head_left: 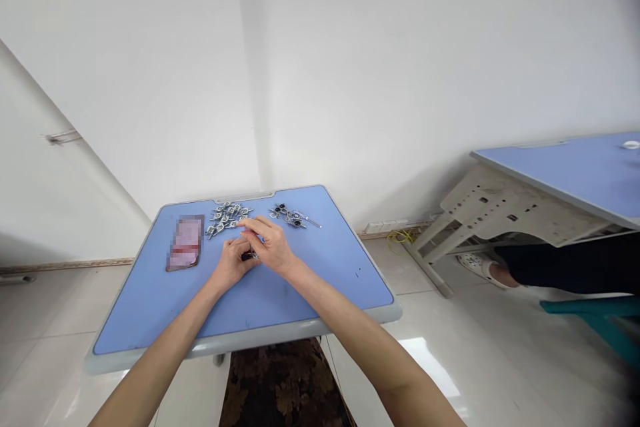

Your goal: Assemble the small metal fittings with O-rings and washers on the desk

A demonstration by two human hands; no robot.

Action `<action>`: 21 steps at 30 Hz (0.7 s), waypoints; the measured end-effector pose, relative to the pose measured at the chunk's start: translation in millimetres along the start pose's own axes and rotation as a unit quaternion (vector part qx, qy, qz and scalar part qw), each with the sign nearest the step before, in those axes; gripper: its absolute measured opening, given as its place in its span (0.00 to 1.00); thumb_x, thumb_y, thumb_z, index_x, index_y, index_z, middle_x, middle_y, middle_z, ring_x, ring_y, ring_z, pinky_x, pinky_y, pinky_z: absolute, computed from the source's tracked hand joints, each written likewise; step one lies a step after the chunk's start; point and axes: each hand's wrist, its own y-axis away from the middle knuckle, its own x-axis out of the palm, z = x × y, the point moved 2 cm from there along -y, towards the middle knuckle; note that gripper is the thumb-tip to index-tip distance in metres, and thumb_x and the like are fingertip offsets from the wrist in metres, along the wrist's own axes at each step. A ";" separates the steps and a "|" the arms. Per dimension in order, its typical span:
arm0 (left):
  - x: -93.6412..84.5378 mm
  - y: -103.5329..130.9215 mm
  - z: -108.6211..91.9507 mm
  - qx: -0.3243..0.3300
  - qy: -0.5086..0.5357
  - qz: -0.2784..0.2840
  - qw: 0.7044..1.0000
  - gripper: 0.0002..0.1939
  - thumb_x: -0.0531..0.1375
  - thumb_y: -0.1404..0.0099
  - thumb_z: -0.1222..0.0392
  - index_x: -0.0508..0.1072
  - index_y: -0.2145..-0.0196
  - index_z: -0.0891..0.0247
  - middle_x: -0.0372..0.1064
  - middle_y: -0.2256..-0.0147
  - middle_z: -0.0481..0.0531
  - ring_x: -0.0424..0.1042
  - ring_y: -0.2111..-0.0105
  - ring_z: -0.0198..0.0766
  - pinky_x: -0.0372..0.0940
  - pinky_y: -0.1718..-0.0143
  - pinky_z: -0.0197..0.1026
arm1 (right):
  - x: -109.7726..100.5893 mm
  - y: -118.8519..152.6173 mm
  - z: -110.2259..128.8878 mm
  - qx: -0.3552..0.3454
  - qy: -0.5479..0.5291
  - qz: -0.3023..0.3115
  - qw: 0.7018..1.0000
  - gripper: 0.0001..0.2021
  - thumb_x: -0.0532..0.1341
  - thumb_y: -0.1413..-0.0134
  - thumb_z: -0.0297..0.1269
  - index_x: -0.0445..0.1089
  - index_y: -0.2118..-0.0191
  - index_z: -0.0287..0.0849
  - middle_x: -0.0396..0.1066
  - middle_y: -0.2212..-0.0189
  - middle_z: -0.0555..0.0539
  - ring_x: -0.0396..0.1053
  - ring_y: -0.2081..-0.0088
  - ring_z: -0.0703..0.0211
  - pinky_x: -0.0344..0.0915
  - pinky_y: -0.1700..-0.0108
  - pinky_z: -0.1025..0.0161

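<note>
My left hand (233,263) is closed around a small metal part (254,255), which shows only as a dark and shiny bit between the fingers. Over it bends my right hand (274,245), thumb and fingers pinched together close to the left fingertips; what they grip is hidden. Just beyond my hands lies a pile of small silvery metal parts (227,215) with rings and short stems. To its right sits a smaller group of similar metal parts with black round pieces (289,215). A thin rod (313,221) sticks out at that group's right side.
A phone (186,241), its screen blurred out, lies at the left on the blue table (320,293). The white wall (350,80) stands behind. Another blue desk (565,173) is at the right, with a person's foot in a light clog (477,267) beneath it.
</note>
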 end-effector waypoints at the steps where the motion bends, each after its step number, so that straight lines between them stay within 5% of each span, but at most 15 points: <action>1: 0.1 -0.1 0.2 -0.001 -0.001 0.002 1.000 0.04 0.62 0.40 0.60 0.74 0.69 0.62 0.74 0.66 0.51 0.69 0.61 0.45 0.56 0.55 0.48 | -0.2 -0.2 0.0 0.000 -0.002 -0.006 1.000 0.11 0.53 0.38 0.34 0.71 0.55 0.47 0.72 0.66 0.47 0.69 0.67 0.61 0.69 0.61 0.63; 9: 0.7 -1.6 1.3 -0.006 -0.002 0.007 1.000 0.04 0.63 0.41 0.60 0.75 0.68 0.62 0.72 0.69 0.49 0.69 0.64 0.42 0.56 0.55 0.47 | -2.1 1.4 -5.9 0.022 -0.021 -0.036 0.999 0.09 0.56 0.40 0.35 0.71 0.56 0.46 0.70 0.68 0.48 0.68 0.68 0.61 0.68 0.62 0.62; 15: -1.0 -2.1 -2.3 -0.023 0.008 0.019 1.000 0.06 0.64 0.42 0.59 0.76 0.66 0.60 0.71 0.68 0.49 0.69 0.62 0.42 0.55 0.51 0.48 | -14.0 2.1 -18.5 0.095 -0.122 -0.116 0.981 0.09 0.57 0.41 0.35 0.70 0.56 0.43 0.67 0.72 0.51 0.67 0.73 0.64 0.68 0.67 0.65; 21: -2.8 -1.3 -6.6 -0.035 0.018 0.018 0.999 0.05 0.63 0.42 0.61 0.76 0.66 0.60 0.71 0.67 0.48 0.70 0.62 0.41 0.55 0.50 0.46 | -21.4 1.2 -18.7 0.081 -0.067 -0.113 0.988 0.10 0.56 0.40 0.37 0.70 0.56 0.43 0.70 0.69 0.48 0.68 0.73 0.64 0.70 0.66 0.62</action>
